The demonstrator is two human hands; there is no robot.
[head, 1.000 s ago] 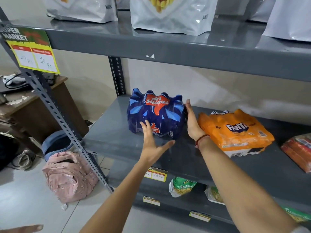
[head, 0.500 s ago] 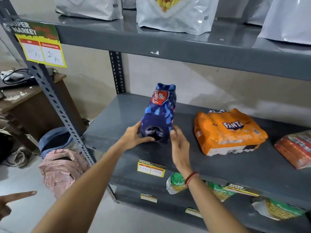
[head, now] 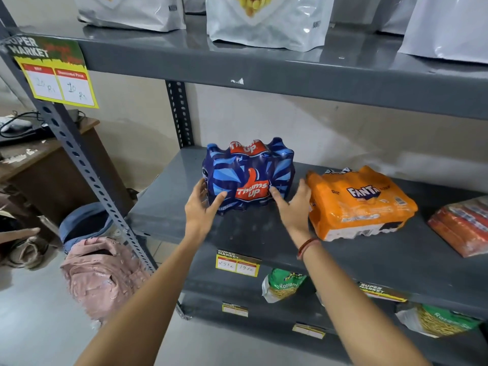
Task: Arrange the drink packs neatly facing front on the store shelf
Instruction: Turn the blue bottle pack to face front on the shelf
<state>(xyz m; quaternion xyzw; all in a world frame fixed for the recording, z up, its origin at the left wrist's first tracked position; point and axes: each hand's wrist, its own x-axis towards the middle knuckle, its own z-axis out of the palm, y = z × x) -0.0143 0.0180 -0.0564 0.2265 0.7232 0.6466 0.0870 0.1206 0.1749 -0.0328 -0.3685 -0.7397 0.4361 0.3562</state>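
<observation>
A blue Thums Up drink pack stands upright on the grey middle shelf, its red logo facing me. My left hand grips its lower left corner, thumb on the front face. My right hand grips the lower right corner the same way. Just right of that hand an orange Fanta pack lies flat on its side, logo up, turned at an angle. A red pack lies flat at the far right, partly cut off by the frame.
White pouches stand on the shelf above. Green snack bags sit on the shelf below, behind price tags. A slotted post frames the left end; a pink backpack lies on the floor beside it. Another person's finger shows at the left edge.
The Thums Up pack went from logo upside down, through an end-on turn in both hands, to standing with its logo upright and facing front. The Fanta pack has not moved.
</observation>
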